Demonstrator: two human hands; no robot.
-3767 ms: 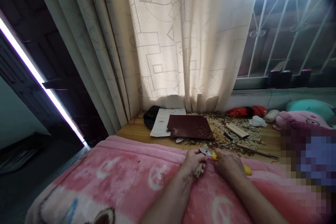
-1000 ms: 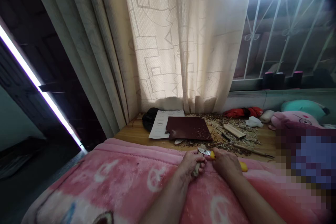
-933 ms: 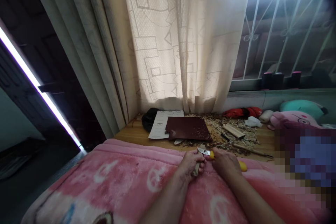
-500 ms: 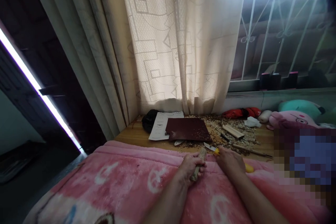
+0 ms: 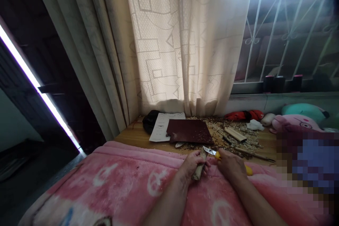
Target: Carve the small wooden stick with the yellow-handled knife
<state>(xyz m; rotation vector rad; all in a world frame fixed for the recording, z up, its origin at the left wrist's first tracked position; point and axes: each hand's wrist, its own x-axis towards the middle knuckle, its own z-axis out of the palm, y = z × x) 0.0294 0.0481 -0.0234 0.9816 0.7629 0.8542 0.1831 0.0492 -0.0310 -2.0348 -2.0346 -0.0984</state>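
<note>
Over pink blanket | L hand: fingers wrapped tight round wood stick, held low, braced for control | R hand: fingers closed on yellow-handled knife, blade just beside stick | wood shavings on worktop beyond

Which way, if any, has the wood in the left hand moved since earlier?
Yes: the wood now pokes up above the left hand, toward the dark sheet.

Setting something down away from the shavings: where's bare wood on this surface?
Bare wood lies at the left end, between the black bag, the paper sheet and the pink blanket. A smaller patch lies right of the wood shavings. Around the dark red sandpaper it's crowded.
</note>
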